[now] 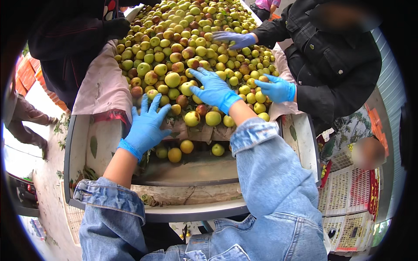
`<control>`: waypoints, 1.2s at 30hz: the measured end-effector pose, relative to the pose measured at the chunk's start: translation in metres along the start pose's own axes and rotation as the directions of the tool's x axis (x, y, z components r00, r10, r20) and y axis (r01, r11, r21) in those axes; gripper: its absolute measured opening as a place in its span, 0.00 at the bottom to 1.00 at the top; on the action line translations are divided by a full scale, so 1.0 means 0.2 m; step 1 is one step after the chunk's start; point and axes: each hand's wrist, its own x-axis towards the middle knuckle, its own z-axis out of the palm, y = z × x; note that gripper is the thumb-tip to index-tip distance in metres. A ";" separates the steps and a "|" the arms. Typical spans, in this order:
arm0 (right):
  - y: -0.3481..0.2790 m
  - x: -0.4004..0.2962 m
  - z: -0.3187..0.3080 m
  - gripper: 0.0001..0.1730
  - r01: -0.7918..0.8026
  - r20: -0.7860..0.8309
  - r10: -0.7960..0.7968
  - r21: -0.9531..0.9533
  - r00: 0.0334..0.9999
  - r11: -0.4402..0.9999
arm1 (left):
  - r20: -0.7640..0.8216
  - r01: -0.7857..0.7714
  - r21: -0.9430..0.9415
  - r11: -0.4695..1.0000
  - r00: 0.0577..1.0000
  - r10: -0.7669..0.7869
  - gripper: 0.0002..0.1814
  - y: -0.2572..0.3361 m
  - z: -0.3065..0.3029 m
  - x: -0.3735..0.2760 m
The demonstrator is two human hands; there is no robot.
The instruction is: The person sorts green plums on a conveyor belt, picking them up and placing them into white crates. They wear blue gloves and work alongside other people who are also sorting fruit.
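Note:
A large heap of green and reddish-brown fruit, seemingly jujubes (172, 80), covers the sorting table before me. My left hand (143, 129), in a blue glove, lies at the heap's near left edge with its fingers spread around nothing. Its fingertips are close to a few fruits. Further right, my right hand (214, 89), gloved alike, reaches over the fruit with its fingers apart, the tips at a pale green fruit (187, 88). No fruit shows in its grasp, though its palm side is hidden. Below the cardboard edge (192, 130), several loose fruits (174, 155) sit in a trough (196, 173).
Across on the right, a co-worker in a black jacket (329, 62) has a gloved hand (277, 88) in the fruit. Another person in dark clothes (65, 42) stands at left. Pink cloth (104, 81) drapes the table's side. Plastic crates (346, 192) are stacked at lower right.

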 end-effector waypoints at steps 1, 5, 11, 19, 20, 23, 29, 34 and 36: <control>0.05 0.08 0.14 0.35 -0.028 0.022 0.028 0.028 0.999 0.999 | -0.011 0.077 0.007 0.997 0.997 -0.077 0.42 -0.02 0.00 -0.02; -0.17 -0.03 0.26 0.41 -0.078 0.222 0.085 -0.040 0.971 0.996 | 0.099 0.102 0.008 0.995 0.990 -0.102 0.50 -0.03 0.02 -0.02; -0.23 -0.48 0.19 0.31 0.473 0.309 -0.393 -0.248 0.866 0.846 | 0.152 0.076 0.025 0.997 0.985 -0.079 0.55 -0.02 -0.01 -0.02; 0.10 -0.25 0.02 0.25 0.168 -0.078 -0.177 -0.108 0.981 0.980 | 0.285 -0.136 -0.043 0.990 0.948 0.143 0.47 0.01 -0.03 -0.02; 0.11 -0.22 0.04 0.28 0.103 -0.005 -0.104 -0.097 0.995 0.990 | 0.285 -0.172 -0.081 0.982 0.940 0.188 0.42 0.03 -0.04 -0.01; 0.10 -0.15 0.24 0.40 0.023 0.099 -0.005 -0.182 0.995 0.983 | 0.115 -0.221 -0.133 0.966 0.965 0.237 0.21 -0.01 -0.02 -0.01; -0.23 -0.08 -0.20 0.20 0.003 0.439 0.108 -0.244 0.892 0.970 | -0.215 0.047 -0.090 0.995 0.974 -0.066 0.27 -0.06 0.01 0.00; -0.16 0.04 0.20 0.28 0.149 0.049 -0.142 -0.194 0.989 0.970 | 0.211 0.068 0.003 0.998 0.975 -0.067 0.55 -0.05 0.02 -0.01; -0.24 -0.05 0.33 0.32 0.158 0.223 -0.087 -0.325 0.971 0.933 | 0.250 0.061 -0.041 0.997 0.967 -0.049 0.55 -0.06 0.02 -0.04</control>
